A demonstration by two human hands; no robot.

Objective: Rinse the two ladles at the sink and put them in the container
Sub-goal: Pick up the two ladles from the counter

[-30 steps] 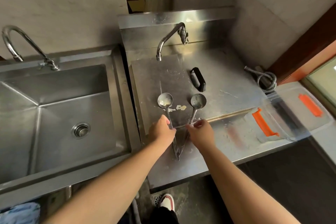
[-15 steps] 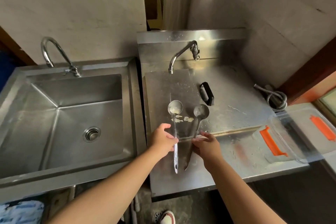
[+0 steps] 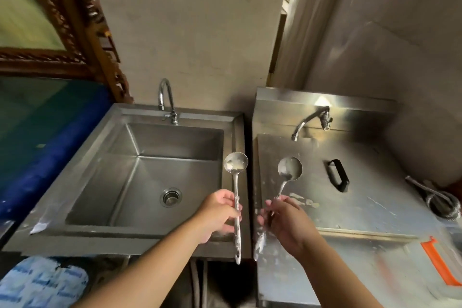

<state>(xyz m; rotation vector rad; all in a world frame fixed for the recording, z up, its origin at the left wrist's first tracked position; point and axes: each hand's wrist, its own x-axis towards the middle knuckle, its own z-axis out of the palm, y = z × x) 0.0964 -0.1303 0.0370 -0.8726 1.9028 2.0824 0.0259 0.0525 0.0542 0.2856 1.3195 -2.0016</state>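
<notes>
I hold two steel ladles, one in each hand, bowls pointing away from me. My left hand grips the handle of the left ladle, whose bowl hangs over the right rim of the steel sink. My right hand grips the right ladle above the steel counter. Both bowls carry whitish residue. The sink's faucet stands at its back rim, with no water running. A clear container with an orange clip lies at the right edge, partly cut off.
A second faucet juts over the counter's back. A black handle lies flat on the counter, and a coiled metal hose sits at the far right. White smears mark the counter. A blue surface borders the sink's left.
Both ladles have come up off the counter and shifted left; the left one now reaches the sink's right rim. The camera has turned left and up, bringing the sink to centre.
</notes>
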